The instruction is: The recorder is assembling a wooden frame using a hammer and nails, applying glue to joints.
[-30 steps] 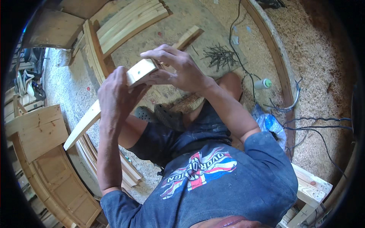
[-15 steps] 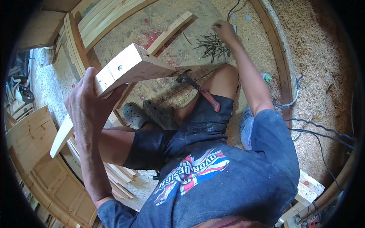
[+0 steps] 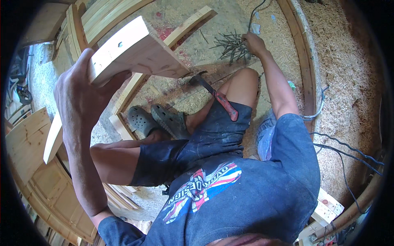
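My left hand (image 3: 84,92) is wrapped round a thick pale wooden board (image 3: 135,51), held up on the left with its cut end tilted up; a dark hole shows in its upper face. At the far right, my right hand (image 3: 255,44) is at the right edge of a pile of long nails (image 3: 230,47) on the floor. Its fingers are curled together; whatever they hold, if anything, is too small to make out. Across my right thigh rests a claw hammer (image 3: 221,100) with a red handle and dark head.
A wooden beam (image 3: 191,25) lies on the dusty floor beyond the board. Grey clogs (image 3: 141,122) are on my feet. Wood shavings (image 3: 344,61) cover the ground at right, past a curved wooden edge (image 3: 301,45). Cables (image 3: 344,148) run there. Panelled boards (image 3: 53,180) stand at left.
The board and my left hand have shifted left and slightly up. My right hand has come down and to the right, from above the nails to the pile's edge.
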Demonstrator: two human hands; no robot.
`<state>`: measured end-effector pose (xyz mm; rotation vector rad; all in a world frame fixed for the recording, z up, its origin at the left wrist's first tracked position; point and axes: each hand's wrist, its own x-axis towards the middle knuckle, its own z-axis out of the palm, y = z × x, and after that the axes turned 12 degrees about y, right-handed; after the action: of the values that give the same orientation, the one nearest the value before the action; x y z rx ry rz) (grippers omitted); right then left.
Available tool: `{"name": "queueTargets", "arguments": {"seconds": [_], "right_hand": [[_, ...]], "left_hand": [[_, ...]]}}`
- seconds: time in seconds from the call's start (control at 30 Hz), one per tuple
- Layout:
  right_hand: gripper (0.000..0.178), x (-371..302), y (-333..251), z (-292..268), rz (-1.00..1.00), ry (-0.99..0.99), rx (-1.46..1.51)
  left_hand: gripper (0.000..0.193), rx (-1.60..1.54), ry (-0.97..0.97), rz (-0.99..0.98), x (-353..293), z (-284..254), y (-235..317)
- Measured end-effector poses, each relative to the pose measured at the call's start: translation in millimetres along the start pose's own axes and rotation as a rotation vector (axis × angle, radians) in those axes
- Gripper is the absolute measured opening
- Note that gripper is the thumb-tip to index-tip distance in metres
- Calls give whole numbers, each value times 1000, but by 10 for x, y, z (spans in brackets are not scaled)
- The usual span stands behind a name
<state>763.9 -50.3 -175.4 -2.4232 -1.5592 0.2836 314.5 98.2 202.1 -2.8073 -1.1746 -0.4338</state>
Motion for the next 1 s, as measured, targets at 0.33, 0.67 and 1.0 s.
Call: {"name": "queueTargets", "arguments": {"seconds": [0.33,0.67,1.0], "right_hand": [[26,-47,-1057,-1595,230,10,1276],[23,-738,-3372,-2924,-446,506,1294],[17,-884,-3930,-2933,-573,352,969]], "left_hand": [[53,-19,20,91,261,34,-90],[50,-88,74,244,73,-32,-80],[41,-139,50,231,-87,-93,-191]]}}
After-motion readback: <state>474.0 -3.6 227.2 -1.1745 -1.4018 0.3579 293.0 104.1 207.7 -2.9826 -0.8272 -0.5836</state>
